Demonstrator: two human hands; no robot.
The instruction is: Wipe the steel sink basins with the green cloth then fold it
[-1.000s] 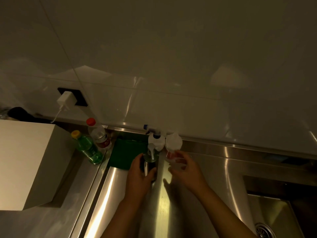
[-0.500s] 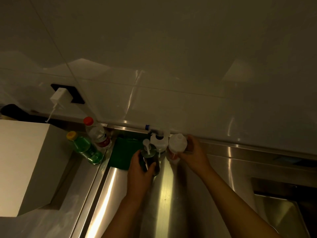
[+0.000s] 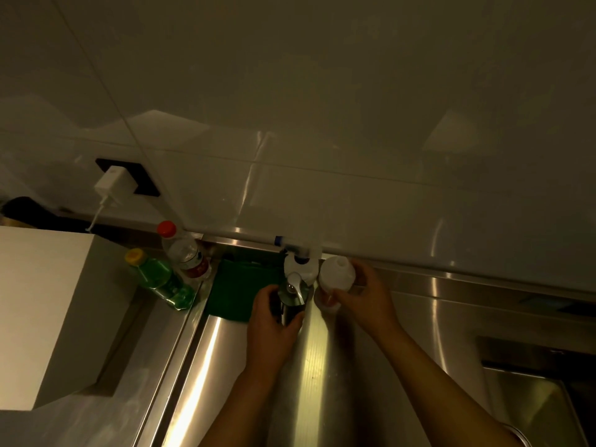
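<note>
Head view, dim light. Left hand (image 3: 274, 321): fingers and thumb curled round the dark body of a dispenser (image 3: 290, 304), a full grip; its pale pump head stands clear above the fingers. Right hand (image 3: 366, 298): curled round a white bottle (image 3: 337, 272), thumb at the near side low down, fingers round the far side, cap end free above. The two grips sit just beside each other, apart. Directly behind the left grip, touching or nearly touching the dispenser, stands a white pump bottle (image 3: 300, 264) with a blue-tipped nozzle, against the wall (image 3: 322, 124). Cloth (image 3: 238, 291): green, lying flat on the steel counter (image 3: 322, 366) just left of the left grip, its right edge hidden behind that hand and the dispenser. Further left of the cloth: a clear bottle (image 3: 187, 256) with red cap and a reddish label, writing too blurred to read; beside it a green bottle (image 3: 158, 282) with yellow cap, tilted. Beyond these a white box (image 3: 42, 301). Above it, a white charger (image 3: 111, 183) plugged into a black socket (image 3: 142, 183). Basin (image 3: 532, 401): well right of and nearer than the right grip, only its corner in frame. No brand or lettering legible anywhere.
</note>
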